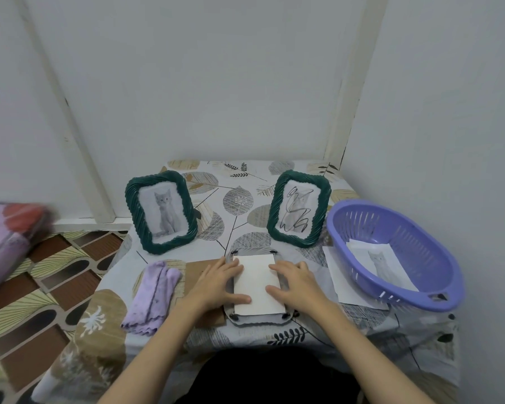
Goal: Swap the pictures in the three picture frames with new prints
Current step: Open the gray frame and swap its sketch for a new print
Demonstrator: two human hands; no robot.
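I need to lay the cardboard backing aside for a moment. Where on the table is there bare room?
Bare cloth lies between the left frame and the right frame, behind the face-down frame. Another patch runs along the near edge, right of your right hand, below the basket. The left side is crowded by the purple cloth and cardboard.

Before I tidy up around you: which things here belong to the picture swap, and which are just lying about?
Part of the job:
- face-down frame
- white print under both hands
- clean cat frame
- scribbled frame
- cardboard backing
- basket with cat print

Lying about:
- lilac cloth
- pink bundle
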